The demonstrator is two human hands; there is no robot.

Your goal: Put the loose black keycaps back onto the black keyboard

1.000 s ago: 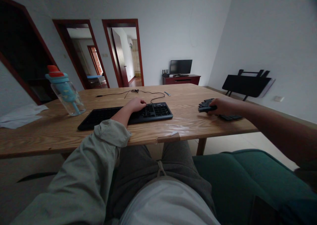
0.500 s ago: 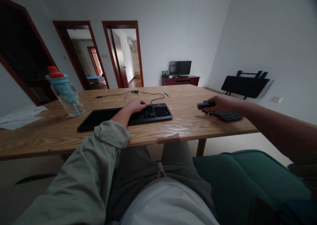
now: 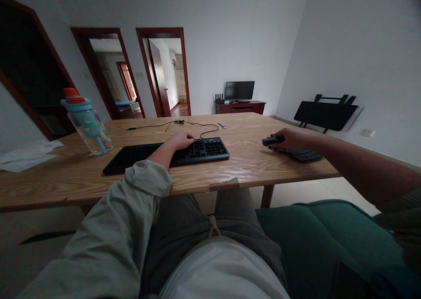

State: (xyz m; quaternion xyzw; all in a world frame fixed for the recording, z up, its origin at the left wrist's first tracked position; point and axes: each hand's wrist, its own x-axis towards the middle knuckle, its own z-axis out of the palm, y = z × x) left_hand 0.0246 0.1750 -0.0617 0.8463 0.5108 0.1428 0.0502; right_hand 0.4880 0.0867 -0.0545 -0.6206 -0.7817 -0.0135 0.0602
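A black keyboard [image 3: 210,148] lies along the front of the wooden table. My left hand [image 3: 180,140] rests on its middle with the fingers curled together; whether anything is between them is hidden. At the right side of the table, my right hand [image 3: 291,137] is closed on a short black object [image 3: 272,140], whose kind I cannot make out. Under and beside that hand lies a dark, jagged-edged heap [image 3: 301,154] of what look like small black pieces, partly covered by the hand.
The keyboard's cable [image 3: 148,125] runs across the back of the table, near a small blue strip-like item [image 3: 222,126]. A clear bottle with a red cap [image 3: 92,125] stands at the left beside white paper [image 3: 26,156]. A green seat [image 3: 315,237] is at lower right.
My right hand has shifted slightly left with the black object, which now lies flatter. My left hand and the keyboard stay where they were.
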